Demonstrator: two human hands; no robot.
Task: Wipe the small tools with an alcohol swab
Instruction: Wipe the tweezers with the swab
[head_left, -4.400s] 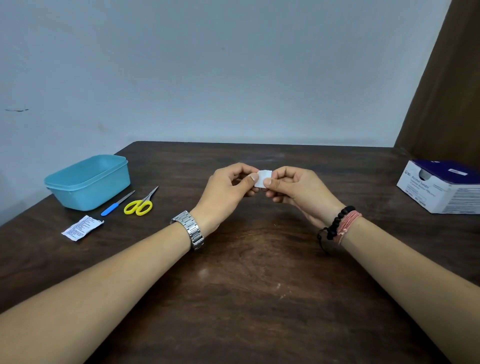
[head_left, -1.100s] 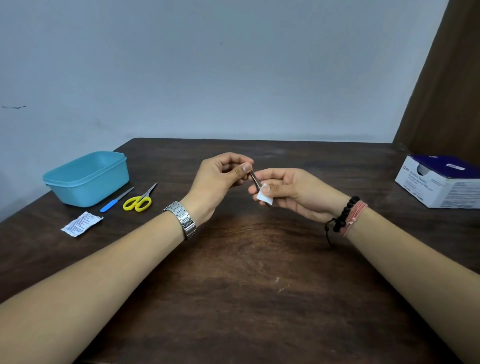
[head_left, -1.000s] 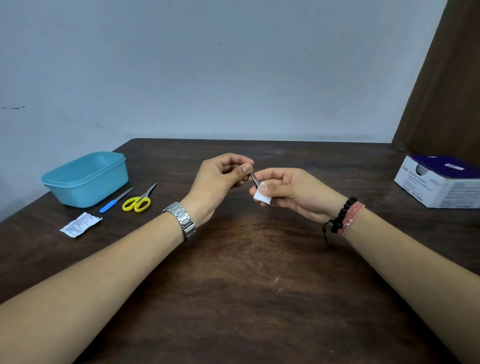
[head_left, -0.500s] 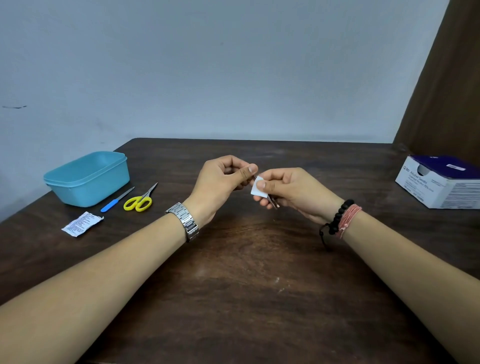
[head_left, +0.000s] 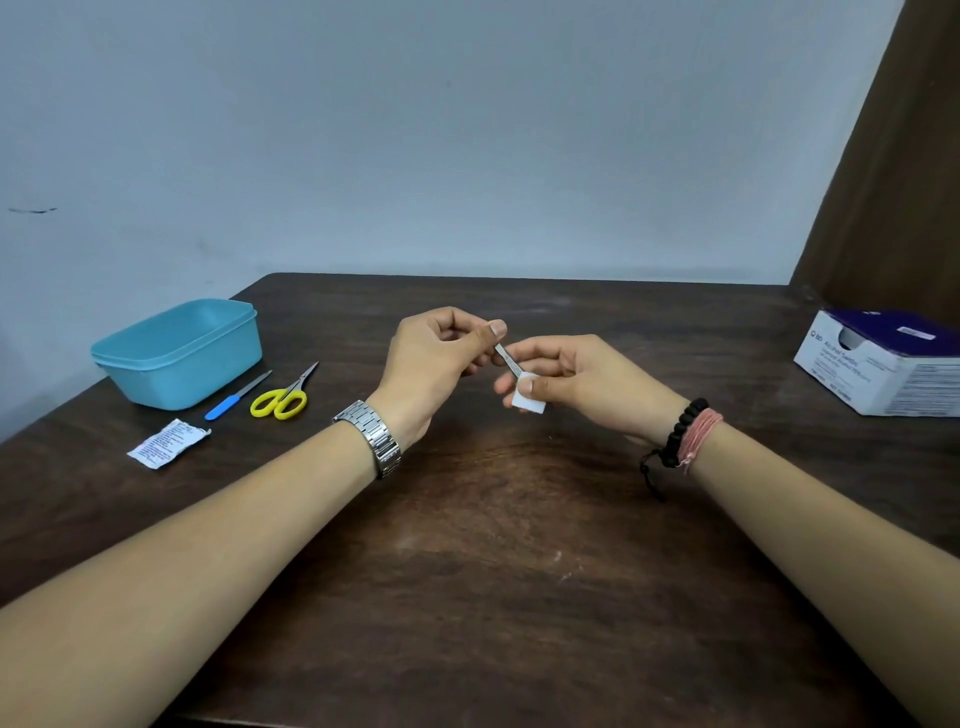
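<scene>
Swab (head_left: 530, 401), white and folded, sits pinched in your right hand (head_left: 576, 382), wrapped around the lower end of a thin metal tool (head_left: 508, 360); your left hand (head_left: 434, 364) pinches that tool's upper end between thumb and fingers, both held above the tabletop (head_left: 493, 545); well to the left lie yellow scissors (head_left: 283, 397), a blue-handled tool (head_left: 236, 396), a torn wrapper (head_left: 166, 444) and a teal tub (head_left: 179, 353); a swab box (head_left: 883, 364) stands far right.
</scene>
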